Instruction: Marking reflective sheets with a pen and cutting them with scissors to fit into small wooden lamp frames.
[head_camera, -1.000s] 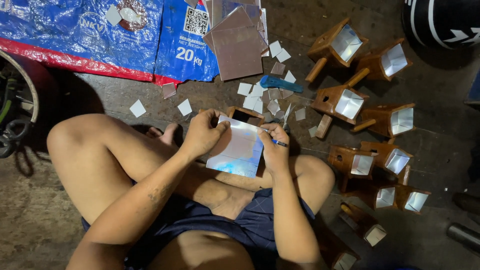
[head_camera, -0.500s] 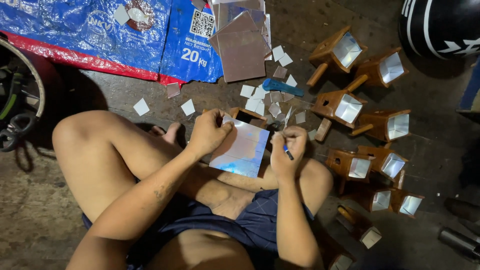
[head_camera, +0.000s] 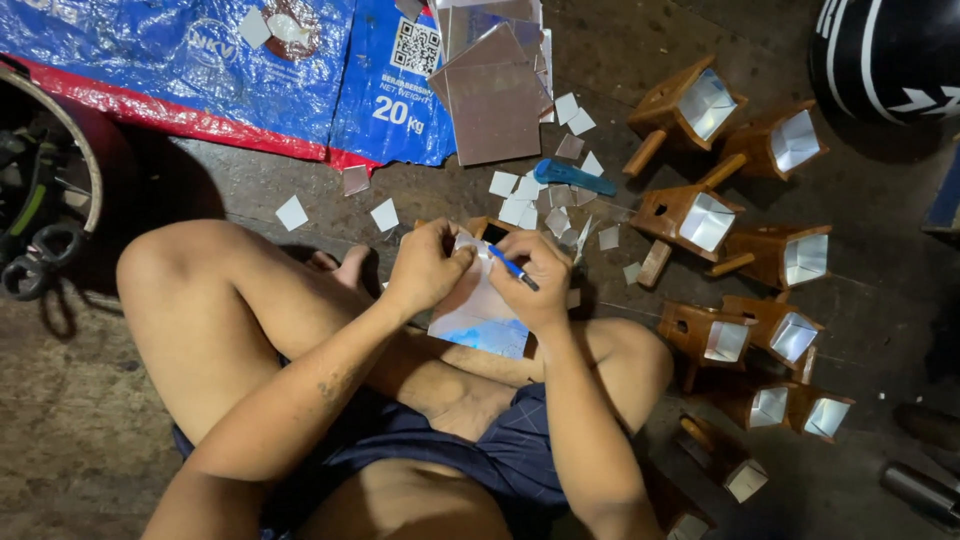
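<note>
I sit cross-legged on the floor with a shiny mirror sheet (head_camera: 480, 315) resting over my legs. My left hand (head_camera: 428, 268) pinches the sheet's top edge. My right hand (head_camera: 535, 280) is close beside it, also on the top edge, with a blue pen-like tool (head_camera: 513, 268) between its fingers. Both hands nearly touch each other. A small wooden piece (head_camera: 480, 227) shows just beyond my fingers.
Several small wooden boxes with handles and mirror faces (head_camera: 705, 215) lie to the right. Cut mirror squares (head_camera: 530, 200) and a blue tool (head_camera: 573, 178) are scattered ahead. Larger mirror sheets (head_camera: 495, 95) lie on a blue tarp (head_camera: 200, 60). A black helmet (head_camera: 890, 50) sits far right.
My hands have come together at the sheet's top edge. The right hand moved left toward the left hand, and the sheet now looks narrower between them.
</note>
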